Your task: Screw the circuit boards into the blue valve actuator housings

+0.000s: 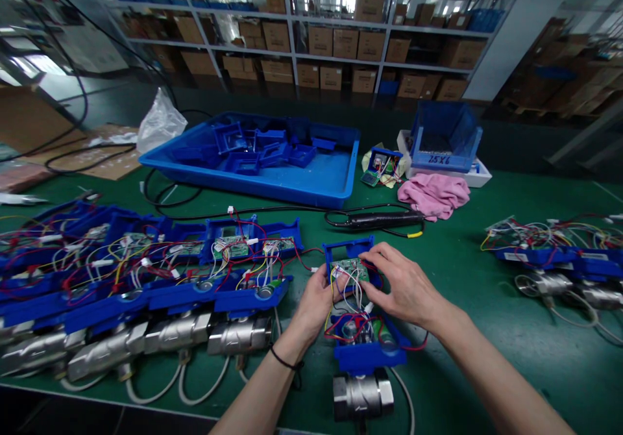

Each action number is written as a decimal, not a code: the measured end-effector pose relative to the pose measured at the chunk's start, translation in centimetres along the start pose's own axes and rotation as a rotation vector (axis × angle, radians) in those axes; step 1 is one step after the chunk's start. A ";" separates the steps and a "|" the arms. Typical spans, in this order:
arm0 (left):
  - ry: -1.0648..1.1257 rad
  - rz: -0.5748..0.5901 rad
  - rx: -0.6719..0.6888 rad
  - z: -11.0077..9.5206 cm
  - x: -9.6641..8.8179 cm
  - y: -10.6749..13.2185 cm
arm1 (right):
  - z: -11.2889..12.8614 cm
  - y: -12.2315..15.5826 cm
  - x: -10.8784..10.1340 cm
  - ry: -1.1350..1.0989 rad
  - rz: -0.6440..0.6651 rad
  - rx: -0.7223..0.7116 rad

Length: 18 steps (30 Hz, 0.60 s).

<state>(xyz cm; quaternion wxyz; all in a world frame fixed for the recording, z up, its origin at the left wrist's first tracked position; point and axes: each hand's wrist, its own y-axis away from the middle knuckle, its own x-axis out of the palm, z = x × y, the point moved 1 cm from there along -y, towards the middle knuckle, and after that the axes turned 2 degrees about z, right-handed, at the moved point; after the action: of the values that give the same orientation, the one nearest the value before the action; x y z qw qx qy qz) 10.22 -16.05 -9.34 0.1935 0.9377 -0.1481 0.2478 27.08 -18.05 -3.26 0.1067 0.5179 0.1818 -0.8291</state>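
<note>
In front of me stands a valve unit: a metal ball valve (363, 395) with an open blue lower housing (370, 356) full of wires. Above it, a blue upper housing (335, 250) carries a green circuit board (351, 269) with white, red and yellow wires. My left hand (318, 302) is closed around the left side of this upper housing, its fingers partly hidden beneath the board. My right hand (403, 282) grips the housing's right edge, index finger above and thumb lower down beside the wires. A white connector (368, 308) hangs below the board.
Several similar valve units (165, 292) line the left side, and more (549, 266) lie at the right. Behind are a blue tray (311, 178) of blue housings, a black cable-fed tool (384, 219), a pink cloth (433, 195) and a blue bin (445, 139).
</note>
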 end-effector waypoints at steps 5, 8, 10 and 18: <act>-0.052 -0.012 0.009 0.1 -0.1 0.0 | -0.3 -0.4 0.5 0.111 0.009 0.015; -0.049 -0.045 0.004 0.2 -0.2 -0.1 | -0.2 -0.6 0.7 0.187 0.043 0.014; -0.030 -0.053 0.006 0.3 -0.2 -0.1 | 0.0 -0.8 0.8 0.239 0.063 0.018; -0.017 -0.086 0.020 0.5 -0.3 -0.3 | 0.5 -1.2 0.9 0.361 0.088 0.022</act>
<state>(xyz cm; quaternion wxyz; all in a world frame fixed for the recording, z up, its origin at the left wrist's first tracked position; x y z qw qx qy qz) 10.32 -15.97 -9.99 0.1934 0.9471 -0.1065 0.2328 25.87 -17.19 -3.61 0.1028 0.6667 0.1664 -0.7192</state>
